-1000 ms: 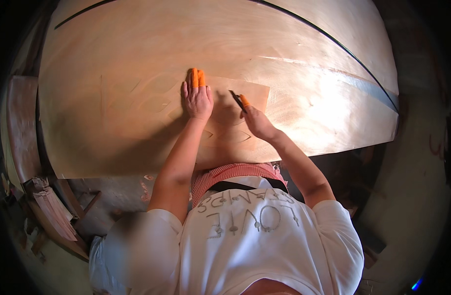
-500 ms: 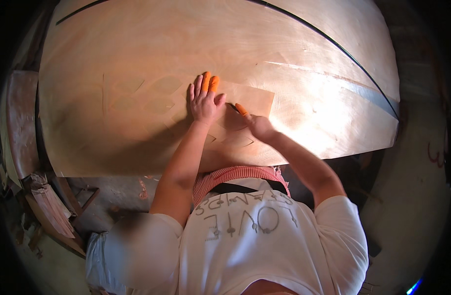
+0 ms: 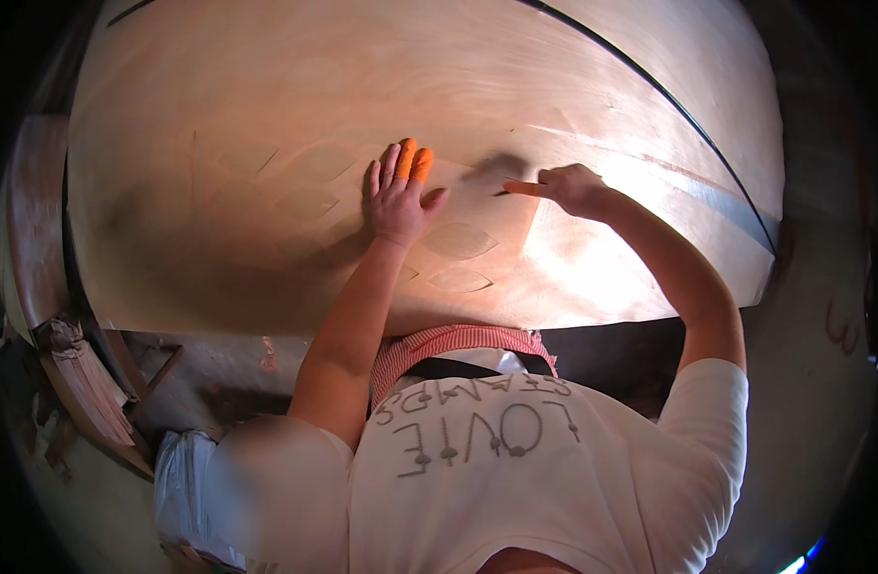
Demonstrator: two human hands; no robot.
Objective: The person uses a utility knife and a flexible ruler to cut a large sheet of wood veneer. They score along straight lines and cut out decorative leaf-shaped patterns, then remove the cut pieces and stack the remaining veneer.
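Observation:
My left hand (image 3: 401,203) lies flat with fingers spread on a thin wood veneer sheet (image 3: 477,212); orange finger covers wrap two of its fingers. To its right, my right hand (image 3: 575,189) is closed, its index finger stretched left in an orange cover. A small dark pointed blade (image 3: 502,193) shows at that fingertip, close over the veneer; its handle is hidden in the hand. Leaf-shaped cut outlines show below the hands, including one larger leaf shape (image 3: 460,241). More leaf shapes (image 3: 317,164) lie left of my left hand.
The large pale wood board (image 3: 171,287) fills the area in front of me. A black strip (image 3: 649,78) curves across its far right, and bright glare covers its right side. Bundled wood strips (image 3: 90,373) and a plastic bag (image 3: 183,488) are at lower left.
My right hand has moved right and away from my left hand with the blade, uncovering the leaf shapes below. My left hand stays pressed flat in nearly the same place.

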